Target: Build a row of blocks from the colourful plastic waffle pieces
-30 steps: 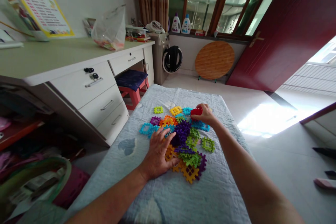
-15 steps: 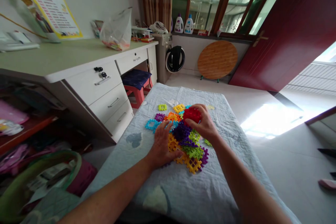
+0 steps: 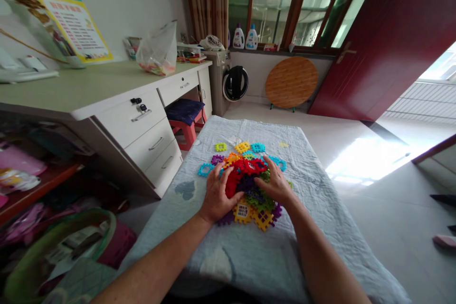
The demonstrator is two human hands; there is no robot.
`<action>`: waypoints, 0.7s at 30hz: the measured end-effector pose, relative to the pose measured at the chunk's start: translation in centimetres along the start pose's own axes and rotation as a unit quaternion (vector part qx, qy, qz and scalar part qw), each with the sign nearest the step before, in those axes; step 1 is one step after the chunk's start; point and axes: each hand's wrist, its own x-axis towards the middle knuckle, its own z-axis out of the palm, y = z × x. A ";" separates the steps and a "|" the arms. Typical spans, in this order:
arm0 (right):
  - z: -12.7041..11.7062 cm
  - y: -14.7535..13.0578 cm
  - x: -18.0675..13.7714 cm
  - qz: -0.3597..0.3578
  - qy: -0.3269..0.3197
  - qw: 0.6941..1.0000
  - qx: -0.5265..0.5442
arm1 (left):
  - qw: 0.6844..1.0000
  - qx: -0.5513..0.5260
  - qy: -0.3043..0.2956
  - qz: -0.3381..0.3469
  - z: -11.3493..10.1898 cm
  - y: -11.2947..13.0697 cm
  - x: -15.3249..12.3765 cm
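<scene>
Bright plastic interlocking tiles lie heaped on a cloth-covered table (image 3: 199, 259). My left hand (image 3: 219, 194) curves around the left part of several red interlocking tiles (image 3: 233, 181), its thumb low and fingers above. At the right end of the red group, my right hand (image 3: 278, 184) has its thumb and fingers on either side of the tiles. Dark purple tiles (image 3: 248, 184) show between the hands, partly covered. Below them are green tiles (image 3: 261, 203) and a yellow window tile (image 3: 242, 211). Blue tiles (image 3: 258, 147) and an orange tile (image 3: 232, 158) lie behind.
A white desk (image 3: 142, 128) with drawers stands left, a plastic bag (image 3: 158, 50) on top. Beyond are a red stool (image 3: 188, 133), a washing machine (image 3: 219, 83) with its door open, and a round wooden tabletop (image 3: 292, 81). A basket (image 3: 110, 242) stands at lower left.
The red tiles, bunched in my right hand before, now stretch leftward between both hands. My right hand has lowered slightly, and my left hand has come around the red tiles.
</scene>
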 end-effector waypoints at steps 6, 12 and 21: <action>0.3 1.6 -0.1 0.030 -0.017 0.998 -0.049 | 0.997 0.030 0.002 -0.066 0.2 -1.1 -0.1; -0.2 0.9 0.1 0.056 -0.040 0.997 -0.035 | 0.995 0.017 -0.091 -0.028 -0.3 -0.4 -0.6; -0.9 0.7 0.8 0.078 -0.074 0.981 0.159 | 0.991 -0.070 -0.116 0.006 1.3 0.8 1.2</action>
